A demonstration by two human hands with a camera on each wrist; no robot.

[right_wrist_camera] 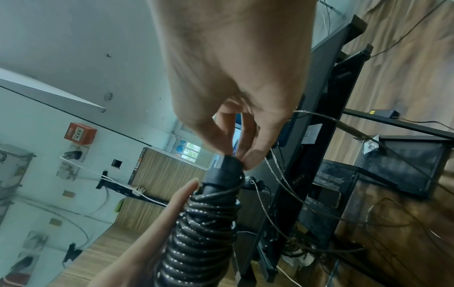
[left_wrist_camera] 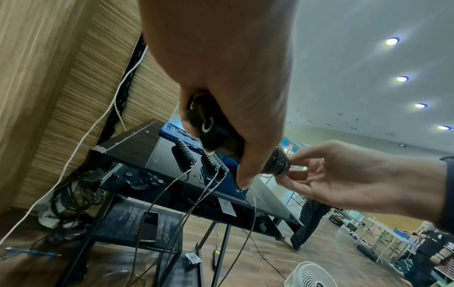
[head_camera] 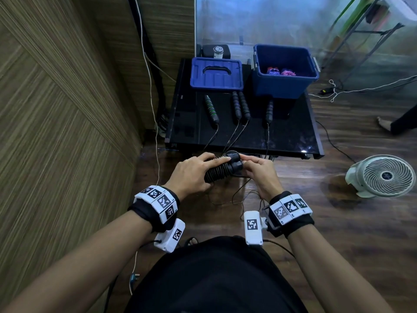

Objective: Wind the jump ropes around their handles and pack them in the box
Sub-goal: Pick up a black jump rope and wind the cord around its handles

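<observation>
Black glass topped the low table (head_camera: 291,136), the landmark here. In the head view, four loose black foam-grip jump-rope handles lay on it: one with green rings (head_camera: 211,108) toward its left side, a touching pair (head_camera: 240,105) at its middle, and one (head_camera: 269,111) against the front of the open blue plastic box (head_camera: 284,86) on its right rear corner. Two wound bundles of red, white and blue rope (head_camera: 281,71) sat inside that box. One blue lid (head_camera: 216,74) lay flat on the table's left rear. Four thin cords ran from the handles over the table's front edge. Just off that front edge, in the air, the left hand (head_camera: 191,175) curled around one pair of black handles wound with dark cord (head_camera: 220,169), and the right hand (head_camera: 259,171) pinched at its capped end. One white floor fan (head_camera: 383,175) stood right of the table, with bare wood floor between them.

In the left wrist view, the left hand (left_wrist_camera: 228,77) clasped the bundle (left_wrist_camera: 216,134), the right hand's fingertips (left_wrist_camera: 294,157) closing on its far tip above the table's edge.

In the right wrist view, the right hand's thumb and fingers (right_wrist_camera: 250,155) nipped the bundle's black cap (right_wrist_camera: 226,169); coils covered the handles below it.
</observation>
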